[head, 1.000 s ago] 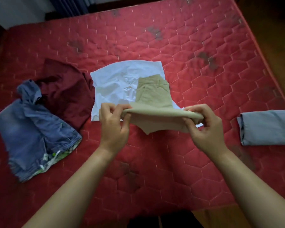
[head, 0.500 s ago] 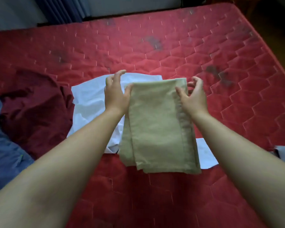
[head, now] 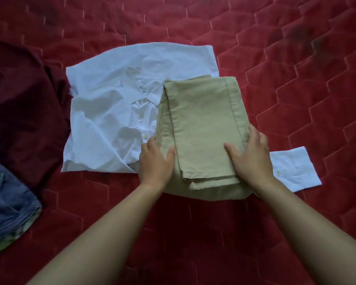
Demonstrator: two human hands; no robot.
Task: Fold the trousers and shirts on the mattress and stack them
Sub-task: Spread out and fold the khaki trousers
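Observation:
Folded khaki trousers (head: 203, 124) lie as a long rectangle on the red quilted mattress (head: 296, 79), partly on top of a crumpled white shirt (head: 111, 95). My left hand (head: 155, 161) rests palm down on the near left corner of the trousers, thumb on top and fingers along the left edge. On the near right corner my right hand (head: 251, 159) presses the same way, fingers running along the right edge. One white shirt sleeve with its cuff (head: 292, 167) sticks out from under the trousers to the right.
A dark maroon garment (head: 23, 103) lies unfolded at the left, touching the white shirt. Blue denim (head: 6, 206) with a green patterned lining sits at the lower left edge. Bare red mattress stretches to the right and behind the shirt.
The lifted half of the trousers was laid over onto the rest, completing the fold. Both hands slid from the far end back to the near end. The camera has moved closer.

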